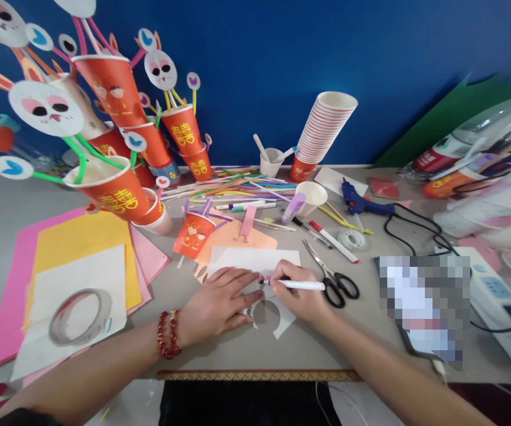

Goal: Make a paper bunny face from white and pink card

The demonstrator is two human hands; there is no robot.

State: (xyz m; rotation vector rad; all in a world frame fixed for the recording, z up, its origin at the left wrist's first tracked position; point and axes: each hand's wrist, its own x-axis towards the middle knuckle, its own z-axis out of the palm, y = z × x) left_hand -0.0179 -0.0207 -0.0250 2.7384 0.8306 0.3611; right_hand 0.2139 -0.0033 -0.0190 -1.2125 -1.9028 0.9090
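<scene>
My right hand [298, 296] grips a white marker [306, 285] with its tip down on a sheet of white paper [255, 257]. Dark marks show on the paper by the tip. Flat across the sheet lies my left hand [220, 302], fingers stretched out, holding nothing. A rounded piece has been cut from the sheet's lower edge. Just right of my right hand rest scissors [330, 278] with black handles, blades apart. Behind my left hand stands a red paper cup [194, 234] with purple stems, beside a sheet of orange paper [229, 234].
Red cups with paper rabbit faces [46, 108] stand at the left, behind coloured paper and a tape roll [80, 316]. Pipe cleaners [238, 184], a cup stack [322, 133] and a blue glue gun [364, 201] lie farther back. A phone [419, 307] is at the right.
</scene>
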